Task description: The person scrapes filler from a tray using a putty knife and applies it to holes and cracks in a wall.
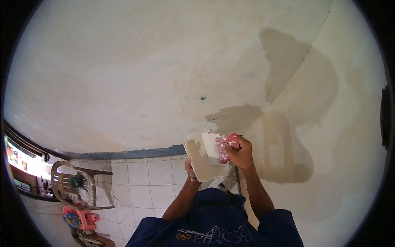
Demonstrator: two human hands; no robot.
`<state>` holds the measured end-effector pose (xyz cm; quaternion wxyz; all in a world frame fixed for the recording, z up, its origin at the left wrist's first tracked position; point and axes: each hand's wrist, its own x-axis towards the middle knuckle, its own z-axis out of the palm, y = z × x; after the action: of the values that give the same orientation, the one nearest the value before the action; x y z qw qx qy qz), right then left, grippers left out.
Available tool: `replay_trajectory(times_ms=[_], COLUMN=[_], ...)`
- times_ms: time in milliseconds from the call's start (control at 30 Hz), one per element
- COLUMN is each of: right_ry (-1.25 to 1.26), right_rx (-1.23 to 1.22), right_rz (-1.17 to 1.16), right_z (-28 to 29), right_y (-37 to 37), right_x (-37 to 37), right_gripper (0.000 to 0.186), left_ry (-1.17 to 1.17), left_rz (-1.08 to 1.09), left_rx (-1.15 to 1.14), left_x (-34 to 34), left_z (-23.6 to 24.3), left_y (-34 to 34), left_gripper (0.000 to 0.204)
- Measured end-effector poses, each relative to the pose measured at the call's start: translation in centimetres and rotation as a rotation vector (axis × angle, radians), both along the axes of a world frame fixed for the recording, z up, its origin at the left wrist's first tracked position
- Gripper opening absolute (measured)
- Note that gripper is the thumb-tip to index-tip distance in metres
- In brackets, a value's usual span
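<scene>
My left hand (190,170) grips the left edge of a shallow, roughly rectangular tray (195,158) in front of my body. The tray is smeared with off-white paste, probably wall putty. Over its right part, my right hand (243,154) is closed around the end of a red putty spreader (222,149). White paste coats the spreader's broad face and streaks its red part. Whether the blade touches the tray, I cannot tell. Most of my left fingers are hidden behind the tray.
A pale, patchy wall (123,82) rises ahead and meets another wall (341,136) in a corner at right. White tiles (140,181) cover the floor. At left stand a plastic armchair (55,181) with things on it and a pink plastic item (86,220).
</scene>
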<state>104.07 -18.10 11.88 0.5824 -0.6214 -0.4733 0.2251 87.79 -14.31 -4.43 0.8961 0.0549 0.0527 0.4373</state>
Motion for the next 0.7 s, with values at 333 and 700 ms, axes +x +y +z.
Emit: replay_trajectory(times_ms=[333, 700], right_ry=[-0.701, -0.875], right_rx=[-0.262, -0.478], right_rz=[-0.073, 0.157], right_z=[2.9, 2.8], right_y=[-2.9, -2.3], right_x=[0.9, -5.6], right_gripper=[0.012, 0.021], left_ry=[0.110, 0.065], left_rz=[0.006, -0.107], left_rx=[0.163, -0.108], left_x=[4.3, 4.0], left_z=[3.5, -0.3], left_y=[-3.2, -5.2], left_gripper=[0.080, 0.076])
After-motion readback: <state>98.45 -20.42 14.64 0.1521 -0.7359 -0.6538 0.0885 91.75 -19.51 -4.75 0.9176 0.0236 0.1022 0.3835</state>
